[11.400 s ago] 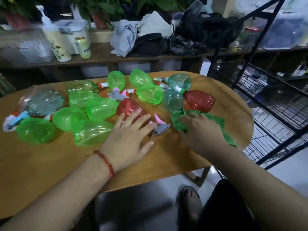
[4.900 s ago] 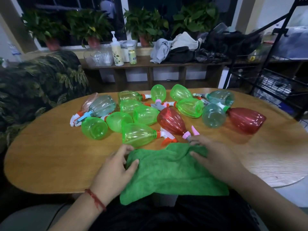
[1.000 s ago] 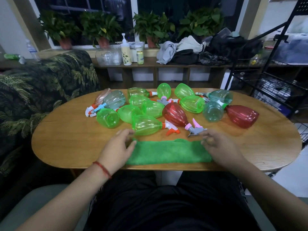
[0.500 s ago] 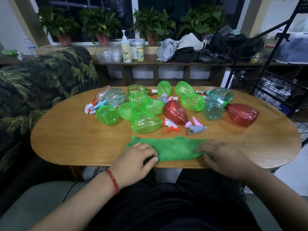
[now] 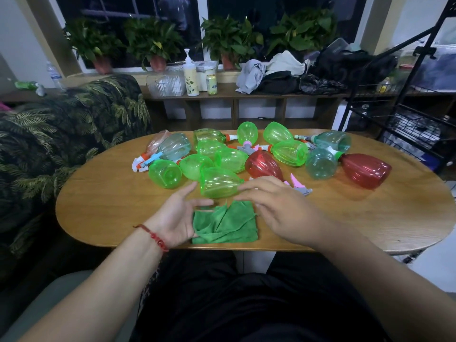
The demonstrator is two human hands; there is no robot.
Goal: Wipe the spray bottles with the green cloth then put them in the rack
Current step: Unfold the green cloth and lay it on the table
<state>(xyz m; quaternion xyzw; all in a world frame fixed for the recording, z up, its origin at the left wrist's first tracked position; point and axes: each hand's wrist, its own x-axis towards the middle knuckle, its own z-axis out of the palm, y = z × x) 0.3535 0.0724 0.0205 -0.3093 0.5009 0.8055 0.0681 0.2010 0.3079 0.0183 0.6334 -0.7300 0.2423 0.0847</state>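
Note:
The green cloth (image 5: 225, 224) lies folded into a small square at the near edge of the wooden table (image 5: 370, 218). My left hand (image 5: 176, 215) rests palm up at the cloth's left edge, fingers spread. My right hand (image 5: 276, 206) hovers open just right of the cloth and above it. Several spray bottles lie on their sides behind them: a green one (image 5: 217, 182) nearest the cloth, a red one (image 5: 262, 165) beside it, another red one (image 5: 365, 170) at the right. The black wire rack (image 5: 407, 114) stands at the far right.
A leaf-patterned sofa (image 5: 61, 144) borders the table on the left. Behind the table runs a low wooden shelf (image 5: 234, 95) with a pump bottle, a can, a clear basket and a heap of clothes. Potted plants line the window sill.
The cloth was a long strip across the table edge. It is now folded into a compact square, and both hands have lifted off it and opened.

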